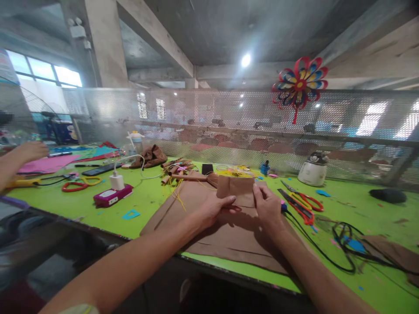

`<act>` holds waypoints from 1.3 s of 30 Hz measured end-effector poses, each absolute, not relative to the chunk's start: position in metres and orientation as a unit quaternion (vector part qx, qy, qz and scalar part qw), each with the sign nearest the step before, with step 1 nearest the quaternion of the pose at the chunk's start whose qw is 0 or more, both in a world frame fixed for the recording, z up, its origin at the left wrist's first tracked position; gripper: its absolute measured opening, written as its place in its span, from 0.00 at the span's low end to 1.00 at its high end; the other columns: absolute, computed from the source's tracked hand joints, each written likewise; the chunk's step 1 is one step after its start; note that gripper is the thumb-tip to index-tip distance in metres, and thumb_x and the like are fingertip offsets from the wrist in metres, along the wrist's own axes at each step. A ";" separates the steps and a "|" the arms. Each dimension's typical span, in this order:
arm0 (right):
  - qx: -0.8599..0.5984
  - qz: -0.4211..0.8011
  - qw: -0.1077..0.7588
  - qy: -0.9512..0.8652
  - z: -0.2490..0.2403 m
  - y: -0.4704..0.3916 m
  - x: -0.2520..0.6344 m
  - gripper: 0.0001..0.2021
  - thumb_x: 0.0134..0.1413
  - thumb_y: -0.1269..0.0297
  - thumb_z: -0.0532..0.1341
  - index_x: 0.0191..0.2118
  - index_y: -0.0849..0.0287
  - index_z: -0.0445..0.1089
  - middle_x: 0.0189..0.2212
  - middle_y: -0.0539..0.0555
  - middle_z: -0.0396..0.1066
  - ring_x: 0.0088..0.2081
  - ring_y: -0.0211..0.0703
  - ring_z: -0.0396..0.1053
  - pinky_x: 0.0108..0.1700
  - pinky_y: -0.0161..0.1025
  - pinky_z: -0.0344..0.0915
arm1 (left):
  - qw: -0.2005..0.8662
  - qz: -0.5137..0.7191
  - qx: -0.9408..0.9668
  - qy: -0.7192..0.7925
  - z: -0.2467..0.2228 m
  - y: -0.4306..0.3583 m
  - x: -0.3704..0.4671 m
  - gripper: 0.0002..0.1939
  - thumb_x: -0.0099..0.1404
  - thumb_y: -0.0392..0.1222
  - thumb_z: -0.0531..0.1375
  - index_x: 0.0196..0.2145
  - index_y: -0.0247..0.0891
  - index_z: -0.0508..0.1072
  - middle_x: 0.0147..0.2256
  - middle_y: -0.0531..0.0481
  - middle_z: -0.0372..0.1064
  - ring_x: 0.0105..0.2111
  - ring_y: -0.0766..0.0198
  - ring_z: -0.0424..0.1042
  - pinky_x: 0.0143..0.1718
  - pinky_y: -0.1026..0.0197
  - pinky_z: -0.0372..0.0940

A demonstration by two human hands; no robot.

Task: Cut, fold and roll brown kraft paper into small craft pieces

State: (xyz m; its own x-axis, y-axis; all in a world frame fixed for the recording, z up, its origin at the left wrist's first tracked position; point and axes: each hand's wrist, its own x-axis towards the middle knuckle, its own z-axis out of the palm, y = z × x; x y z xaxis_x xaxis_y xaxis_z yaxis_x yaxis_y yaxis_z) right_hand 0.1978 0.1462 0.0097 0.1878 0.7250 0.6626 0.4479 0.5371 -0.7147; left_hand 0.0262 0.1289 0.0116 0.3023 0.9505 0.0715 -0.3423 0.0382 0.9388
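Between my two hands is a small folded piece of brown paper (pixel 236 187), raised above the table. My left hand (pixel 214 209) pinches its lower left part, thumb on top and fingers beneath. At its right edge, the thumb and fingers of my right hand (pixel 267 203) are closed on it. Below lies a large brown paper sheet (pixel 225 242), creased along its near edge and partly covered by my hands. Just behind the small piece, a brown rolled stick with a fringed end (pixel 212 179) rests near several small brown paper rolls (pixel 170 174) and yellow threads.
Right of my hands lie orange-handled scissors (pixel 306 198), a black cable (pixel 347 261) and a white jar (pixel 313 169). To the left are a magenta power strip (pixel 113 195), red-and-yellow scissors (pixel 80 184) and another person's hand (pixel 34 150). A perforated metal screen (pixel 203 109) stands behind the green table (pixel 153 205).
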 end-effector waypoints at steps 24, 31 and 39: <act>-0.576 0.006 0.576 -0.580 0.008 0.160 0.209 0.22 0.57 0.49 0.44 0.20 0.57 0.58 0.17 0.51 0.59 0.22 0.40 0.54 0.27 0.37 0.48 | 0.661 0.408 0.534 0.334 0.007 0.120 0.032 0.16 0.57 0.42 0.62 0.40 0.28 0.72 0.33 0.38 0.75 0.32 0.59 0.74 0.31 0.61 0.68; -0.570 0.026 0.583 -0.578 0.008 0.162 0.206 0.23 0.56 0.48 0.44 0.19 0.57 0.59 0.17 0.51 0.59 0.22 0.40 0.54 0.26 0.37 0.49 | 0.668 0.404 0.526 0.336 0.007 0.122 0.029 0.14 0.59 0.42 0.60 0.39 0.28 0.72 0.32 0.38 0.75 0.30 0.58 0.75 0.29 0.62 0.66; -0.470 0.211 0.642 -0.568 0.006 0.164 0.209 0.21 0.55 0.46 0.50 0.25 0.59 0.65 0.17 0.47 0.57 0.20 0.37 0.53 0.23 0.35 0.51 | 0.691 0.414 0.480 0.348 0.018 0.124 0.024 0.08 0.60 0.36 0.58 0.35 0.28 0.71 0.28 0.39 0.75 0.29 0.59 0.75 0.27 0.64 0.65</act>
